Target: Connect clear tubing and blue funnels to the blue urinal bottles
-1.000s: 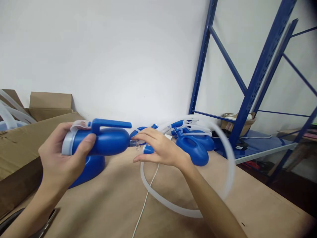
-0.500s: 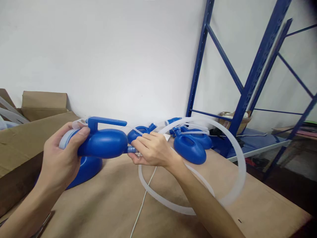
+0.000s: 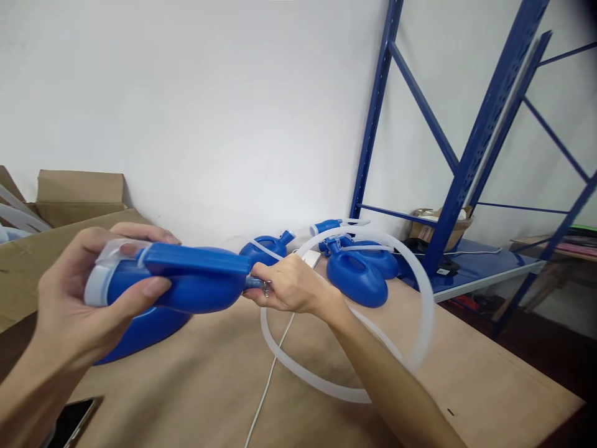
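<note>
My left hand (image 3: 79,298) is closed around the capped end of a blue plastic vessel (image 3: 200,292) with a ribbed handle, held level above the table. Its translucent white cap (image 3: 97,286) sits between my thumb and fingers. My right hand (image 3: 291,283) pinches a clear hose at the vessel's narrow spout. A small metal hose clamp (image 3: 267,288) shows at my right fingertips. From there the corrugated white hose (image 3: 426,298) loops widely around my right forearm. Under the held vessel, a larger blue bottle (image 3: 140,336) stands on the table, partly hidden by my left hand.
Blue bottles (image 3: 357,277) with hoses stand along the back of the brown table (image 3: 196,392). At left is an open cardboard box (image 3: 28,267) with hoses. A phone (image 3: 74,420) lies near the front left. A white cable (image 3: 265,392) crosses the table; blue shelving (image 3: 459,180) stands right.
The blue vessel has rolled so its handle turns toward me, and my left hand has shifted left and its grip has changed. The hose loop has swung inward on the right.
</note>
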Tool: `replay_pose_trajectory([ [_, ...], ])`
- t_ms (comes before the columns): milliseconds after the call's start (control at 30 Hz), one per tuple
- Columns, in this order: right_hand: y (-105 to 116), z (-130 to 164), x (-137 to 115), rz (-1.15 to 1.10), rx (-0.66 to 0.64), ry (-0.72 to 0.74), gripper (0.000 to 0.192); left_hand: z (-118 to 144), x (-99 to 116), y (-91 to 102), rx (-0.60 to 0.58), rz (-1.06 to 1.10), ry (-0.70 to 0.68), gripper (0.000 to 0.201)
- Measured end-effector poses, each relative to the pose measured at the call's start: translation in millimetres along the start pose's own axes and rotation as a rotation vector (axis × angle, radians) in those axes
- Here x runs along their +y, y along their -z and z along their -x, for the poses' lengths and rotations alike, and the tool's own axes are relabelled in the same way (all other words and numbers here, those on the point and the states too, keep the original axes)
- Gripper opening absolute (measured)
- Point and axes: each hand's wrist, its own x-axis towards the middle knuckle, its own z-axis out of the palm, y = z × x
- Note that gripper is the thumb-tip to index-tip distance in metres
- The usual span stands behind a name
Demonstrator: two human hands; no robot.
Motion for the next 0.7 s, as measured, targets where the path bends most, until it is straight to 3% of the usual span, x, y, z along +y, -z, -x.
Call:
replay_pose_trajectory([
  [100, 5.4, -3.6, -3.1, -0.079, -0.064, -0.036, 0.055, -3.8, 2.2, 7.6, -0.119, 0.086, -0.119, 0.025],
  [167, 8.8, -5.2, -4.5, -0.055, -0.077, -0.032, 0.056, -4.3, 0.7, 8.9, -0.134, 0.08, -0.101, 0.026],
  [433, 18.4, -4.0, -4.8, 0.141, 0.053, 0.013, 0.054, 4.5, 8.4, -1.9, 0.012, -0.075, 0.048, 0.02],
  [700, 20.6, -6.1, -4.2, 0.234, 0.103, 0.096, 0.047, -0.1, -9.9, 0.9, 0.043, -0.18, 0.191, 0.032],
])
